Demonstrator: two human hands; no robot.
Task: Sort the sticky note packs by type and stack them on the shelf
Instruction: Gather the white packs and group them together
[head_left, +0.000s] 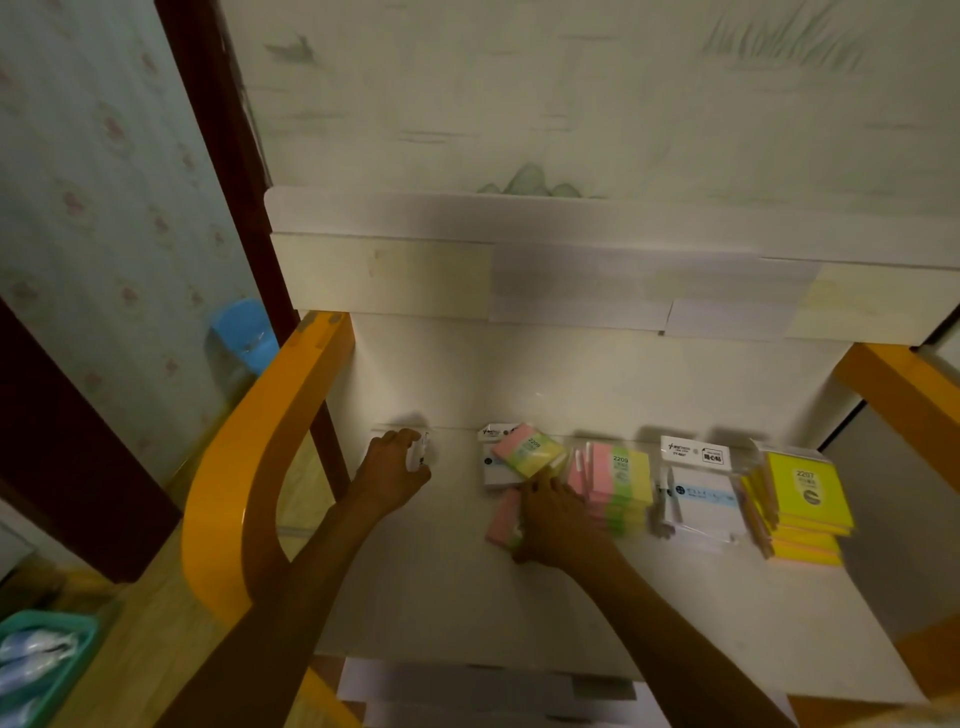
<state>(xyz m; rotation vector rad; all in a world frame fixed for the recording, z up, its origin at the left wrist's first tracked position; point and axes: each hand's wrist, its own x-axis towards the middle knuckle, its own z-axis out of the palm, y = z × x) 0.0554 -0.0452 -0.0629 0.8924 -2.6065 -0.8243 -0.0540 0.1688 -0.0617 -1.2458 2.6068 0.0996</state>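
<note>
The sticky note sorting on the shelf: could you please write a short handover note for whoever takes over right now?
Left hand: grips a white pack at the shelf's back left.
Right hand: on a loose pink-green-yellow pack that lies tilted on another white pack; a pink pack lies partly under the hand.
Done: pink-green-yellow stack, white stack, yellow stack stand in a row on the right.
Left: move the loose pastel packs onto their stack and put the white packs together.
</note>
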